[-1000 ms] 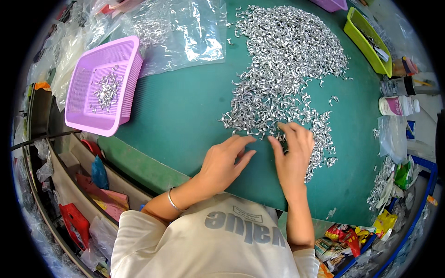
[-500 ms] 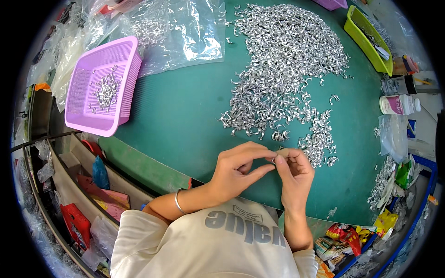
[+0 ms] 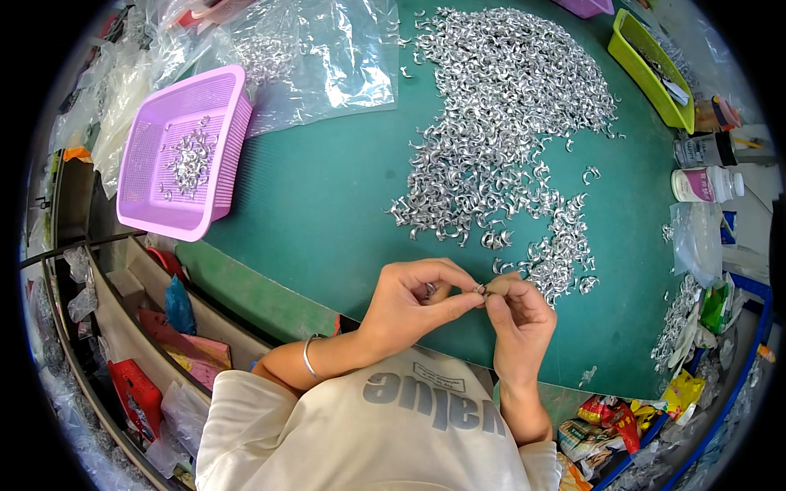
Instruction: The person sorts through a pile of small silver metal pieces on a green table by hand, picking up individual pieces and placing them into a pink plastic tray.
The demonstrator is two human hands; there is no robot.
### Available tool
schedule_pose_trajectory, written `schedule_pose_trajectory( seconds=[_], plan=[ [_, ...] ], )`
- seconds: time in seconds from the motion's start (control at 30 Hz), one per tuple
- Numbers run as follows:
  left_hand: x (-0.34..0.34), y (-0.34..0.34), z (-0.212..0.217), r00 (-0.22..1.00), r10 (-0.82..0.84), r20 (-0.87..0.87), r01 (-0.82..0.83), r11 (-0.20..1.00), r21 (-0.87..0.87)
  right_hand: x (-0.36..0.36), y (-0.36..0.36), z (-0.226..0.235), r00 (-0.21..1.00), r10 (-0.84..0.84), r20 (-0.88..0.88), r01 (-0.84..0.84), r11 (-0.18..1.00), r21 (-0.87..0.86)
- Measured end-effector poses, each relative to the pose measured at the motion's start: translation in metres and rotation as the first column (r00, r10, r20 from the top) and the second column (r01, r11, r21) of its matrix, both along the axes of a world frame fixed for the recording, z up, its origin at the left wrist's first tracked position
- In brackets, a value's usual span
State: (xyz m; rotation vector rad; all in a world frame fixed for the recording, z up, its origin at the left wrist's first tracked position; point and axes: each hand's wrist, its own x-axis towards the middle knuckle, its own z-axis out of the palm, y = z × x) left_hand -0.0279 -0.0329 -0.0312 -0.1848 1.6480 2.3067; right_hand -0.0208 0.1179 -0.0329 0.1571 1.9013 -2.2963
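Observation:
My left hand (image 3: 409,301) and my right hand (image 3: 521,323) meet just short of a heap of small curved silvery metal pieces (image 3: 512,90). A small silvery metal piece (image 3: 480,289) sits between their fingertips, pinched by my left thumb and forefinger, with my right thumb and forefinger closed against it. Its exact shape is mostly covered. Another silvery bit (image 3: 429,290) shows inside the curl of my left fingers; I cannot tell whether it is a ring or a loose piece. A smaller cluster of the same pieces (image 3: 561,254) lies just beyond my right hand.
On the left stands a purple basket (image 3: 228,155) with some metal pieces in it. Clear plastic sheeting (image 3: 344,65) covers the far left of the green table (image 3: 319,204). Along the right edge are a green basket (image 3: 647,74), a white bottle (image 3: 704,185) and plastic bags (image 3: 696,241).
Both hands have come slightly nearer my body, and their fingertips have closed together. The left thumb now meets the forefinger on the metal piece. A few pieces behind the fingers have come into view.

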Motion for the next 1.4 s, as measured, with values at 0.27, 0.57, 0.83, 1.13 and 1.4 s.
schedule_pose_trajectory(
  seconds=[0.27, 0.57, 0.83, 1.13, 1.4],
  plan=[
    [-0.005, -0.007, 0.007, 0.946, -0.179, 0.272, 0.139, 0.978, 0.158, 0.001, -0.002, 0.001, 0.999, 0.026, 0.02, -0.026, 1.0, -0.01],
    [-0.006, -0.005, -0.012, 0.85, -0.241, 0.468, -0.068, 0.831, 0.552, -0.045, 0.016, -0.024, 0.904, 0.258, -0.342, 0.259, 0.305, 0.916],
    [0.002, -0.004, -0.028, 0.946, -0.107, 0.305, -0.047, 0.887, 0.459, -0.039, 0.022, -0.027, 0.897, 0.152, -0.414, 0.284, 0.519, 0.806],
    [-0.004, 0.004, -0.024, 0.953, -0.108, 0.283, 0.025, 0.959, 0.281, -0.032, 0.019, -0.01, 0.917, 0.155, -0.369, 0.169, 0.685, 0.709],
    [-0.012, 0.007, -0.02, 0.942, -0.141, 0.305, -0.048, 0.842, 0.538, -0.031, 0.022, -0.016, 0.891, 0.204, -0.405, 0.23, 0.568, 0.79]
  ],
)
